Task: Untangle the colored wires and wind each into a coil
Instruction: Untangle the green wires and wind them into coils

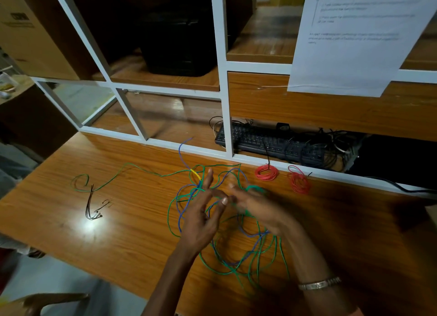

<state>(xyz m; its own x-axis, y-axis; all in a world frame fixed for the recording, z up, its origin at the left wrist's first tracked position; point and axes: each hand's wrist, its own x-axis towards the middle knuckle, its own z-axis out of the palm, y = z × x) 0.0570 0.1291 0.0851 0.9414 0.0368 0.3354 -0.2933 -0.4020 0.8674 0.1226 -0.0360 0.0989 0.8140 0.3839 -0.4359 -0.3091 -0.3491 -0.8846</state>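
Mid-bench, the left hand (201,217), fingers spread, lifts blue wire (183,211) and green wire (236,266); the right hand (257,209) is blurred, grip indeterminate. Strands should be separated gradually, avoiding tightening.

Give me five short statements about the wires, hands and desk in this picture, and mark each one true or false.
1. Two red wire coils lie on the desk near the white frame. True.
2. The green wire and the blue wire are already wound into neat coils. False: they lie in a loose tangle under the hands.
3. The right hand wears a metal bracelet at the wrist. True.
4. A black keyboard sits on the desk in front of the tangle. False: it lies behind the frame, in the lower shelf opening.
5. The left hand rests flat on the desk away from the wires. False: it is raised over the tangle, fingers among the strands.
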